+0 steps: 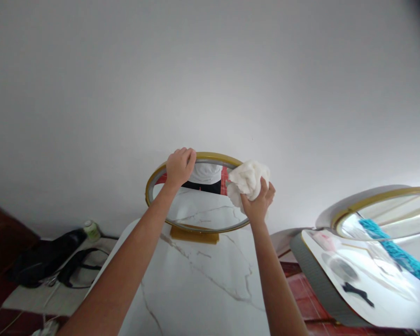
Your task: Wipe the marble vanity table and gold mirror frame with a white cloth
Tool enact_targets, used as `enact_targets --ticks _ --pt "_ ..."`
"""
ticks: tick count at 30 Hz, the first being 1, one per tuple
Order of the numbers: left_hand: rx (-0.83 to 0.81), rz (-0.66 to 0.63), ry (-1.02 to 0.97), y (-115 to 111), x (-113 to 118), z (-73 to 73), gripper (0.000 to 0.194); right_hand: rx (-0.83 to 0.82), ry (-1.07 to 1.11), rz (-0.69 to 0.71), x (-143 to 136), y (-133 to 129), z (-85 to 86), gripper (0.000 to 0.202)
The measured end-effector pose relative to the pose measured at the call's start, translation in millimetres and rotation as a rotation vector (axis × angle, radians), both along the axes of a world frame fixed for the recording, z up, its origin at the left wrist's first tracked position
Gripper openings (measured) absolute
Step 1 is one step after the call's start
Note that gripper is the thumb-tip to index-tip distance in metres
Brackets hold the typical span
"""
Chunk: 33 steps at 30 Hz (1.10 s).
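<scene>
A round mirror (199,205) with a gold frame stands on a gold base (194,234) atop a white marble-patterned table (210,275), close to the wall. My left hand (180,166) grips the upper left of its frame, fingers curled over the rim. In my right hand (260,200) is a bunched white cloth (249,181), held against the right side of the mirror and hiding that part of the frame. The glass reflects the tabletop, a white shirt and dark trousers.
To the right, a second white table (357,284) carries another gold-framed mirror (395,214), a fluffy turquoise item (399,252) and a small black object (358,294). At lower left are a black bag (49,259) and a green-white container (91,230). A pale wall (210,84) rises behind.
</scene>
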<state>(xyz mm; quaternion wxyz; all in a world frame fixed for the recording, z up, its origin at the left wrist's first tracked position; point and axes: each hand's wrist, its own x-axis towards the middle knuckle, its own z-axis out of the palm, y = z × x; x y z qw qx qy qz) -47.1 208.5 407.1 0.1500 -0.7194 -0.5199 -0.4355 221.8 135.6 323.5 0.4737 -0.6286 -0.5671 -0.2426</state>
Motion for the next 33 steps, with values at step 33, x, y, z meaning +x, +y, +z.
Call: enact_targets --ticks 33 --pt "0.044 0.014 -0.002 -1 2 -4.0 0.040 -0.058 -0.443 0.100 -58 15 63.1 0.064"
